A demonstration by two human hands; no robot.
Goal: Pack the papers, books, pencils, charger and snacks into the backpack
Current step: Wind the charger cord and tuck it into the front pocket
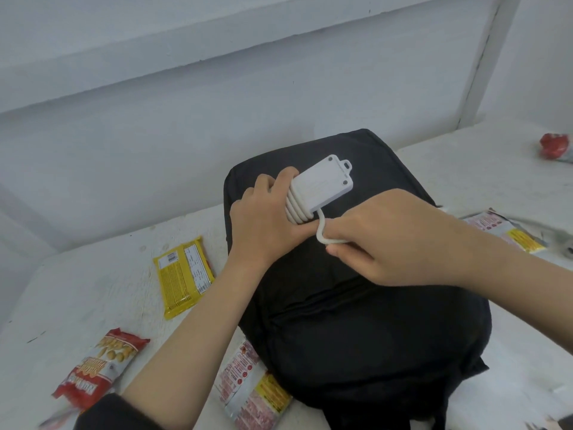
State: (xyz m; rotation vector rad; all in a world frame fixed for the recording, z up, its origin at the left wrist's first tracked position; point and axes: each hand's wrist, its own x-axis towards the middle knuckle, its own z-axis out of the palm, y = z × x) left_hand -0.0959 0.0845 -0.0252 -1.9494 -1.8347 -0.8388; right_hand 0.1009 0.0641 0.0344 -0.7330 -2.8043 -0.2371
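A black backpack (pixel 366 321) lies flat on the white table, its front zipper closed. Above its upper half my left hand (pixel 263 218) grips a white charger block (pixel 322 187) with white cable wound in several turns around it. My right hand (pixel 381 240) pinches the loose end of the cable (pixel 324 234) just below the block. A yellow snack pack (pixel 184 276) lies left of the backpack. A red peanut snack bag (pixel 99 370) sits at the front left. A silver and pink snack pack (pixel 251 389) is partly under the backpack's front left corner.
Another silver and pink snack pack (pixel 505 231) lies right of the backpack, behind my right forearm. A red wrapper (pixel 555 147) sits at the far right on the table. White walls (pixel 155 135) enclose the table at the back and left.
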